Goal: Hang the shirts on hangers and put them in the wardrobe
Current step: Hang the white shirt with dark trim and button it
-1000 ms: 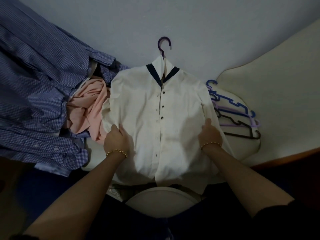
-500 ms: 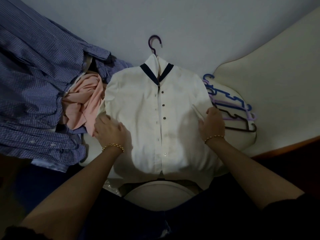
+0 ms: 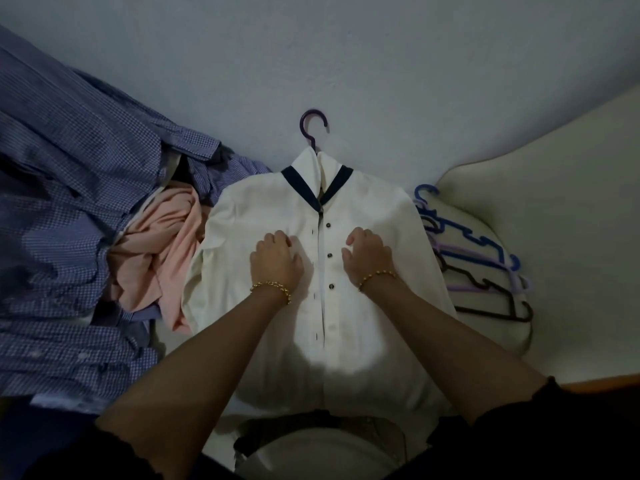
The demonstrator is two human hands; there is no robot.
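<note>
A white shirt [image 3: 377, 209] with a dark navy collar lies front-up on a purple hanger [image 3: 310, 128], whose hook pokes out above the collar. My left hand [image 3: 275, 259] sits on the chest just left of the button strip, fingers curled down into the fabric. My right hand [image 3: 369, 256] sits just right of the strip, its fingers curled into the cloth the same way. Both wrists wear gold bracelets.
A heap of blue checked shirts [image 3: 69, 209] and a peach garment [image 3: 156, 258] lie to the left. Several spare hangers [image 3: 485, 268] in blue, lilac and dark brown lie on a white cushion [image 3: 516, 337] to the right. A pale wall stands behind.
Both hands have left the shirt's side edges and come inward and up to the chest, either side of the button strip. The shirt lies much as before.
</note>
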